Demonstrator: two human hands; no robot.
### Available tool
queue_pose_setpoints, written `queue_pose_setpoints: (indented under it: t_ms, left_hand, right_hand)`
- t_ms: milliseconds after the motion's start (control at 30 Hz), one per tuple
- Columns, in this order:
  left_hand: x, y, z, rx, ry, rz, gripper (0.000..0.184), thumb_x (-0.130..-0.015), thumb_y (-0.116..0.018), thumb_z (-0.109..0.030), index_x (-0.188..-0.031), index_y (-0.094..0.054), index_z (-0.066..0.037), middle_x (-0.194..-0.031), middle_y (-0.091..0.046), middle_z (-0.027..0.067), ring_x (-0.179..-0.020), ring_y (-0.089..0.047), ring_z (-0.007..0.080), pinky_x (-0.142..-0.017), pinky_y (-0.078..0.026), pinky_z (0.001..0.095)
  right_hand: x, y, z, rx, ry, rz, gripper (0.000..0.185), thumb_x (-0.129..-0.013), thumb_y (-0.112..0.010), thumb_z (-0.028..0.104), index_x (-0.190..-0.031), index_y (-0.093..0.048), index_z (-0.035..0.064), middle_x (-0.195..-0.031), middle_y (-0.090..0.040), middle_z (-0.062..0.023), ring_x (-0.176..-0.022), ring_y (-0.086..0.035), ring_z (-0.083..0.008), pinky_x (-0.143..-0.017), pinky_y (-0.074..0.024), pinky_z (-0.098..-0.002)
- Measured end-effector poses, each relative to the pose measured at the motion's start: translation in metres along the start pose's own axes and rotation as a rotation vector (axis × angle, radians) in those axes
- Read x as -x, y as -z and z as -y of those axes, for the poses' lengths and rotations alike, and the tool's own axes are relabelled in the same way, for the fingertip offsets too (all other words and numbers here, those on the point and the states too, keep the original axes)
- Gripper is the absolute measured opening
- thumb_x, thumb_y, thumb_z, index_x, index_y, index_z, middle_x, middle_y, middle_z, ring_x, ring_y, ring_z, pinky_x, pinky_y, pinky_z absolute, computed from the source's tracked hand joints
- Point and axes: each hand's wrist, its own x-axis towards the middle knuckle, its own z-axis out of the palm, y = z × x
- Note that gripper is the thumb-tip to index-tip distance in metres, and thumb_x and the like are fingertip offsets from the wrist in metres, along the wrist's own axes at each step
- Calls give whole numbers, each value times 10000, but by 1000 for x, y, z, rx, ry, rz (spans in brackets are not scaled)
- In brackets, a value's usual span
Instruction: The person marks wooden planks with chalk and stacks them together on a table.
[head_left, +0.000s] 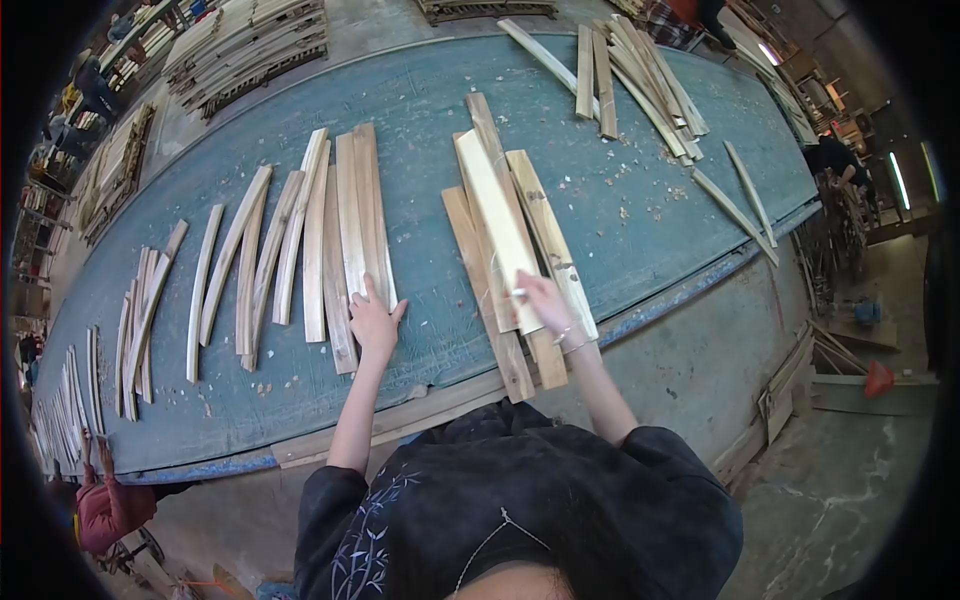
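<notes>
The work looks partway: wood strips (236, 253) lie grouped to my left, a loose heap (660, 85) far right. My left hand (373, 322), spread, touches the tabletop (425, 300) boards; my right hand (545, 304), blurred, pinches a small white stick (519, 292), its tip unclear, over the pale board (493, 205).

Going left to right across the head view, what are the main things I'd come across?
Pink top at lower left → left hand → right hand → pair of loose slats → red object at far right.
</notes>
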Motion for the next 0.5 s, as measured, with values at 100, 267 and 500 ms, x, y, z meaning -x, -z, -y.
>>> queue_pose_setpoints:
  t_ms: [100,267,500]
  left_hand:
    - [-6,-7,-2,-38,26,47,773,-666,-598,-385,-1238,-223,-25,-903,-464,176,-752,-514,286,-573,-452,352]
    - [-9,15,8,600,-23,468,521,-774,-499,-278,-1187,-325,-13,-914,-537,163,-771,-558,262,-622,-469,335]
    - [7,37,-33,1904,336,675,420,-879,-263,-317,-1137,-379,-6,-986,-517,139,-924,-503,217,-816,-411,366]
  right_hand:
    - [-20,75,44,154,-80,-210,375,-831,-424,307,-749,-595,-16,-568,-556,-66,-521,-535,-114,-468,-418,-287]
    - [-166,289,52,1537,64,-826,441,-762,-443,448,-771,-615,42,-744,-579,-201,-786,-551,-334,-718,-408,-445]
    - [-214,275,60,1074,185,-406,490,-797,-378,471,-798,-601,35,-754,-600,-106,-676,-559,-232,-638,-427,-341]
